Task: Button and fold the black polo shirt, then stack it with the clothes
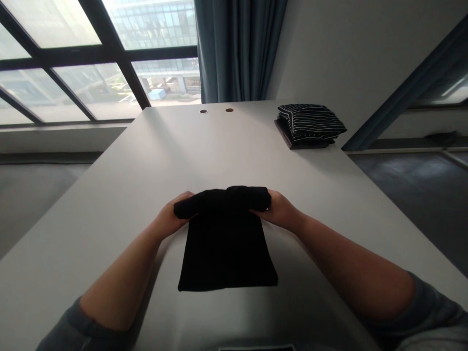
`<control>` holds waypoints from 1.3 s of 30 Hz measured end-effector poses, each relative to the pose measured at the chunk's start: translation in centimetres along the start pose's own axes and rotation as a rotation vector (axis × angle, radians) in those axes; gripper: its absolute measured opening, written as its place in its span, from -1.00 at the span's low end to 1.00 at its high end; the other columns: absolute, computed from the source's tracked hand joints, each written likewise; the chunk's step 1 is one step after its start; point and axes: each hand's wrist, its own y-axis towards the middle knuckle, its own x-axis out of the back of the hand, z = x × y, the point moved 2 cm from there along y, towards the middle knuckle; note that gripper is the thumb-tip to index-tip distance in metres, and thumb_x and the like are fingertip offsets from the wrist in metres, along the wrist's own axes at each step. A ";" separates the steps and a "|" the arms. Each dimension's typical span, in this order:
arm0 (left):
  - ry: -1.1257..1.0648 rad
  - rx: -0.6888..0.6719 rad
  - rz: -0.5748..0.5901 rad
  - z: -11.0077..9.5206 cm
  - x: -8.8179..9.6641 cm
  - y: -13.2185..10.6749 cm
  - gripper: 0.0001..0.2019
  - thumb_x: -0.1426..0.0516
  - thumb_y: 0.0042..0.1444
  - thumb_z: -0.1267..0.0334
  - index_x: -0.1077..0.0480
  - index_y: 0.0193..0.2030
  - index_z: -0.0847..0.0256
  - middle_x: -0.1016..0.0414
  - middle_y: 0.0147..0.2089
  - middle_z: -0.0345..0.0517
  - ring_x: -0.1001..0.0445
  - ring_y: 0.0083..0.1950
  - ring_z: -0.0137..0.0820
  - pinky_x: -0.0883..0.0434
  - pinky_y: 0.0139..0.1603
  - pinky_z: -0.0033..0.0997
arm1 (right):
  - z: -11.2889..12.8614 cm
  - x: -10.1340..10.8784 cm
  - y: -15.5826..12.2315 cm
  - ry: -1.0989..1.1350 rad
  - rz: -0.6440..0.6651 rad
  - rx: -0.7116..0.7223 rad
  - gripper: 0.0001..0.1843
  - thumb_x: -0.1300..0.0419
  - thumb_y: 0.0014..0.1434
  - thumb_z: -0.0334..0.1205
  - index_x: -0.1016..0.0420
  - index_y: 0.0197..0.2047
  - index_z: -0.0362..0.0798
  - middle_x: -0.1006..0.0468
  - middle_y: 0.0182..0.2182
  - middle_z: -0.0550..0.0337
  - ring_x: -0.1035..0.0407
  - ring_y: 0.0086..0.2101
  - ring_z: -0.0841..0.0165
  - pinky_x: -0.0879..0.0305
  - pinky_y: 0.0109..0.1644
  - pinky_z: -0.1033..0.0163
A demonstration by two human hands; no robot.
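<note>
A black cloth (228, 253) lies on the white table in front of me, its far end rolled up into a thick bundle and its near end flat. My left hand (174, 214) grips the left end of the roll, thumb at the near side and fingers behind it. At the right end, my right hand (280, 209) holds the roll in the same way. Part of the fingers of both hands is hidden by the fabric. What kind of garment or cloth it is cannot be made out.
On the white table (204, 151), a stack of folded black cloth with white stripes (310, 122) sits at the far right edge. Two round holes show near the back edge. Behind stand a blue curtain (239, 48) and a window (157, 27).
</note>
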 end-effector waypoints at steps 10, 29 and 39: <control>0.002 -0.068 0.267 1.1 -0.2 -0.4 -0.79 -0.22 0.18 0.42 -0.47 -0.05 0.15 -0.60 0.14 0.05 -0.58 0.13 -0.23 -0.48 0.17 -0.17 | -0.5 -0.8 -0.2 -0.037 0.266 0.160 -0.53 -0.19 0.26 -0.48 -0.60 0.17 0.04 -0.60 0.09 0.04 -0.52 0.06 0.31 -0.48 0.19 0.18; 0.252 -0.188 0.461 -3.7 1.1 -3.3 -0.65 -0.07 0.08 0.60 -0.54 -0.18 0.10 -0.55 -0.02 -0.09 -0.52 0.03 -0.31 -0.49 0.07 -0.34 | 3.0 0.5 -3.3 -0.313 0.280 0.380 -0.65 -0.15 0.42 -0.32 -0.62 0.17 0.10 -0.58 0.01 0.00 -0.44 0.00 0.30 -0.47 0.11 0.14; 0.254 -0.114 0.586 -3.1 0.7 -3.6 -0.57 -0.02 0.11 0.58 -0.59 -0.11 0.05 -0.54 0.07 -0.10 -0.51 0.09 -0.31 -0.47 0.15 -0.35 | 2.6 0.2 -3.8 -0.434 0.376 0.380 -0.45 -0.09 0.29 -0.54 -0.61 0.20 0.10 -0.57 0.09 -0.01 -0.45 0.07 0.24 -0.47 0.16 0.05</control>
